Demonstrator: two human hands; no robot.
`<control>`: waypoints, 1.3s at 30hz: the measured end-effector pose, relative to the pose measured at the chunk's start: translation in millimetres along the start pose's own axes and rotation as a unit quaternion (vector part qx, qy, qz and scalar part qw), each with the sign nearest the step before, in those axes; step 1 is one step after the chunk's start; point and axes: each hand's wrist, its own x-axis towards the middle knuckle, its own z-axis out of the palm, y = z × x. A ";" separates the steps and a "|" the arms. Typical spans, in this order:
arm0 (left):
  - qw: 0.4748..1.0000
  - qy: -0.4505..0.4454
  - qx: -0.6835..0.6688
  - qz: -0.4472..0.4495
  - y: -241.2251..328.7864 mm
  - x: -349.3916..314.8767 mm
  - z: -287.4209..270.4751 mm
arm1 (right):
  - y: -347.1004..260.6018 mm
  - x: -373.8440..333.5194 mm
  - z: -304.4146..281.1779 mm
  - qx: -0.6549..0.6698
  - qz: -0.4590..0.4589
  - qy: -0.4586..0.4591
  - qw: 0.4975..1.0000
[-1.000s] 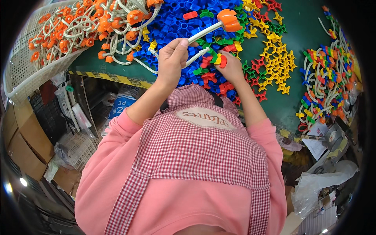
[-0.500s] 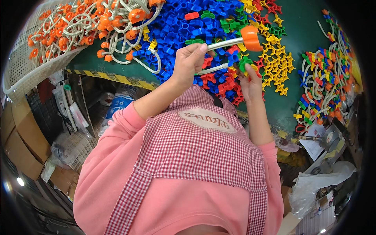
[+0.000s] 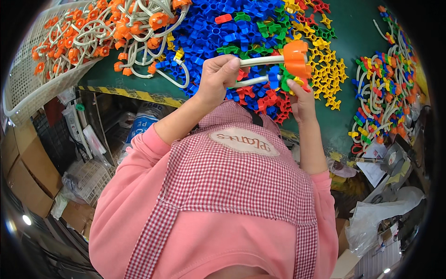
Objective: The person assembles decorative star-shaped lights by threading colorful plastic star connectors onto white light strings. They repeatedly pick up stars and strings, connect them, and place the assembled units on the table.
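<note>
At one o'clock of my view, above the green surface (image 3: 341,132), run two strands of white cord (image 3: 262,61). My left grip (image 3: 219,76), at twelve, is closed round them, thumb pressed on the upper strand, which points toward three and ends in an orange cup (image 3: 296,58). The lower strand reaches a blue clip (image 3: 273,78) — I cannot tell whether it passes right through. My right grip (image 3: 303,100), at two, pinches a green clip (image 3: 286,83) between thumb and fingers, beside the blue one and just below the orange cup. At twelve lies a blue heap (image 3: 209,28), with red clips (image 3: 269,100) along its near edge; yellow clips (image 3: 331,76) lie around two. A white basket (image 3: 14,111) at ten brims with orange-tipped cords (image 3: 74,42) — between two and three sits a multicoloured pile (image 3: 385,93).
</note>
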 end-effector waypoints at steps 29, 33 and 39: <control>0.996 -0.046 -0.001 -0.070 -17.3 32.1 68.1 | -71.2 -22.9 -55.5 -0.084 -0.242 0.150 0.955; 0.991 -0.072 0.066 -0.089 -23.6 25.4 63.8 | -132.1 10.3 -216.1 -0.010 -0.373 0.388 0.843; 0.981 0.021 0.026 -0.192 -26.5 15.7 45.0 | -135.9 39.8 -324.8 -0.514 -0.138 0.523 0.666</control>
